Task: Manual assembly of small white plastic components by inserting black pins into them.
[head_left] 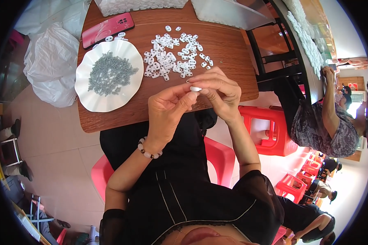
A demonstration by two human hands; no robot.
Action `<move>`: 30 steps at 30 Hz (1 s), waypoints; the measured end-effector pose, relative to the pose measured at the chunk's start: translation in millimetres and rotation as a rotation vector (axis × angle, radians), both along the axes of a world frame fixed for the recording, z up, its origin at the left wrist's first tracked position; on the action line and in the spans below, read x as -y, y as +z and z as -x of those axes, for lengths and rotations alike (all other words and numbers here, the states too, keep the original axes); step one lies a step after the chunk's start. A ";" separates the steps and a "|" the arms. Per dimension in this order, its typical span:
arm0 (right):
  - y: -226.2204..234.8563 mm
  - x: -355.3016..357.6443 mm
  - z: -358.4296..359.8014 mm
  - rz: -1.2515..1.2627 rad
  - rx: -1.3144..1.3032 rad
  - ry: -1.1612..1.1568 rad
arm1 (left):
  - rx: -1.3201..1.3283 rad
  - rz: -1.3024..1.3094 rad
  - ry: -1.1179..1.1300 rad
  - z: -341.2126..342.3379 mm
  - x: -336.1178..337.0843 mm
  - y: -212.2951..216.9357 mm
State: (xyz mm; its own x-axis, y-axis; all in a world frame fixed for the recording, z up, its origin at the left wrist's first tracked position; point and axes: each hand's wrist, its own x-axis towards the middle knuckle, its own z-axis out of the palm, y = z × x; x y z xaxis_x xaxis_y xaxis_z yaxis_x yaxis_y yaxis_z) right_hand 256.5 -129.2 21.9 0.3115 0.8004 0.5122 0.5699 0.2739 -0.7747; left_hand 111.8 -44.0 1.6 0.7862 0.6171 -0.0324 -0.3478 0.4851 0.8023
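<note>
My left hand [167, 107] and my right hand [216, 92] meet above the near edge of a brown wooden table [229, 45]. Between their fingertips they pinch one small white plastic piece [195, 88]; a tiny metal part seems to stick up from it at my right fingers. A loose pile of the same white pieces [171, 55] lies on the table just beyond my hands. To the left stands a white scalloped plate [86, 96] heaped with small grey screws [110, 73].
A red phone [108, 28] lies at the table's far left corner, white plastic bags [49, 61] on the floor beside it. Red plastic stools [270, 130] stand to the right. Another person [327, 118] sits at a neighbouring table on the right.
</note>
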 end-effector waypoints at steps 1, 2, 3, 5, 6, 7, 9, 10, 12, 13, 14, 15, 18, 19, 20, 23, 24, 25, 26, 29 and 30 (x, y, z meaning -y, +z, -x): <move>0.2 0.7 -0.3 -0.005 0.056 0.000 | 0.000 0.001 0.000 0.8 1.4 1.9; -0.6 0.9 -0.6 -0.003 0.056 0.000 | -0.007 -0.040 0.020 1.1 3.4 4.6; -1.9 1.2 -0.9 -0.016 0.076 0.001 | -0.014 -0.081 0.041 1.2 4.4 5.7; -3.6 -0.2 0.9 -0.030 0.094 0.009 | -0.002 -0.170 0.084 1.5 3.9 -2.0; -4.4 -0.9 3.7 -0.021 0.017 0.001 | 0.010 -0.259 0.125 2.1 3.4 -4.7; -5.3 -0.6 5.3 -0.012 -0.058 -0.009 | 0.010 -0.258 0.125 2.9 2.6 -3.3; -7.1 0.9 6.6 0.018 -0.119 -0.016 | -0.029 -0.149 0.065 4.9 1.0 1.2; -7.9 1.4 7.7 0.047 -0.181 -0.023 | -0.029 -0.148 0.066 5.8 0.0 0.5; -6.8 2.8 11.4 0.102 -0.251 -0.055 | -0.060 -0.092 0.024 6.8 -2.4 -1.3; -6.1 3.5 12.9 0.156 -0.320 -0.088 | -0.060 -0.091 0.025 6.9 -3.7 -3.1; -6.1 3.6 14.0 0.157 -0.320 -0.088 | -0.070 -0.085 0.011 6.5 -5.2 -5.4; -6.3 3.5 15.0 0.175 -0.335 -0.110 | -0.079 -0.079 -0.002 5.9 -6.3 -6.8; -0.6 4.4 17.1 0.216 -0.313 -0.145 | -0.104 -0.055 -0.018 4.4 -7.9 -8.0; 1.3 4.8 17.7 0.237 -0.276 -0.157 | -0.105 -0.054 -0.018 4.3 -8.3 -8.4; 0.6 4.6 17.9 0.238 -0.277 -0.157 | -0.111 -0.049 -0.018 4.2 -8.8 -9.1; -0.9 3.8 18.7 0.227 -0.217 -0.167 | -0.108 -0.043 -0.017 3.6 -9.7 -12.2; 0.8 3.5 19.4 0.243 -0.230 -0.169 | -0.098 -0.044 -0.015 3.6 -9.8 -12.8; 1.9 3.7 19.6 0.260 -0.241 -0.174 | -0.098 -0.043 -0.017 2.9 -9.8 -12.7; 2.0 4.1 19.9 0.260 -0.241 -0.175 | -0.095 -0.048 -0.015 2.2 -9.7 -12.2; 0.8 3.9 21.0 0.287 -0.334 -0.188 | -0.095 -0.054 -0.001 0.9 -9.2 -10.9; 0.0 3.7 20.8 0.285 -0.329 -0.182 | -0.096 -0.055 0.009 0.9 -9.0 -10.5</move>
